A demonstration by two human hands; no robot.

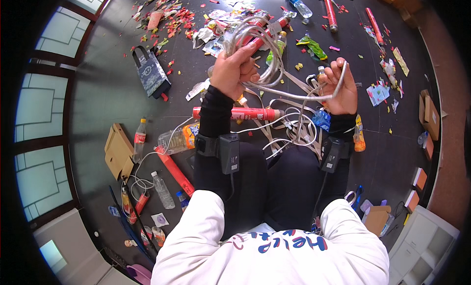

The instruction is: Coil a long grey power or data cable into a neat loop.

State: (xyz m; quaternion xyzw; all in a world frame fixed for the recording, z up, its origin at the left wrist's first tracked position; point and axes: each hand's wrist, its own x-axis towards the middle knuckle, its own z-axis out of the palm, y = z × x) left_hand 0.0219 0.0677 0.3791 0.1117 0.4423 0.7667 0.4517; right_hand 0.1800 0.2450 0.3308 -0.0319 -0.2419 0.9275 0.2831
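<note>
My left hand (235, 69) grips a coil of grey cable (274, 66), its loops standing up above the fist. From that coil a single strand crosses to my right hand (340, 88), which holds it with curled fingers at the upper bend. Part of the strand hangs down from near the right hand toward the floor. Below it, a tangle of white cables and flat pale straps (294, 132) lies before my knees. Under my left wrist is a red cardboard tube (254, 113). A blue-labelled bottle (321, 120) lies beside my right wrist.
Confetti (180, 20), wrappers and red tubes (330, 12) litter the dark floor ahead. A tote bag (151, 73), a cardboard box (119, 152) and a large plastic bottle (176, 139) lie to the left. On the right are an orange drink bottle (358, 134) and a cardboard box (428, 115).
</note>
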